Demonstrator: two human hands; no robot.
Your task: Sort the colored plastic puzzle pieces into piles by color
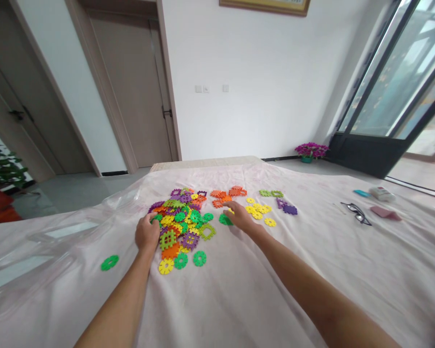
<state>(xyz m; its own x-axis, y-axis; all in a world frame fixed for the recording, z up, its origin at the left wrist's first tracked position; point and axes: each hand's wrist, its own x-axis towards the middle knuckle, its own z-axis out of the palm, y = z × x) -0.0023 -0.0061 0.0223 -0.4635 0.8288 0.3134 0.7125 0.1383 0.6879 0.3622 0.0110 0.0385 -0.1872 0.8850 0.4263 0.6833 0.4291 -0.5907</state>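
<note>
Left hand [147,232] against pile [174,211] toward surface's [224,299] left edge; right hand [242,217] at green disc [224,220]; I can't tell either grip.

Held both bare arms [297,275] outstretched and apart. Had the left hand [148,232] curved inward, the right hand [241,217] angled leftward, back uppermost.

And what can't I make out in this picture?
Head view:
Bottom of the multicoloured heap of notched plastic pieces: covered by upper ones.
Whether the bare left hand grips anything: its own back blocks the view.
Part of the green, round, notched disc: behind the bare right hand.
Most of the gold-framed picture: cut off by the top edge.
Any print on the white packet: blurred, too small.
</note>
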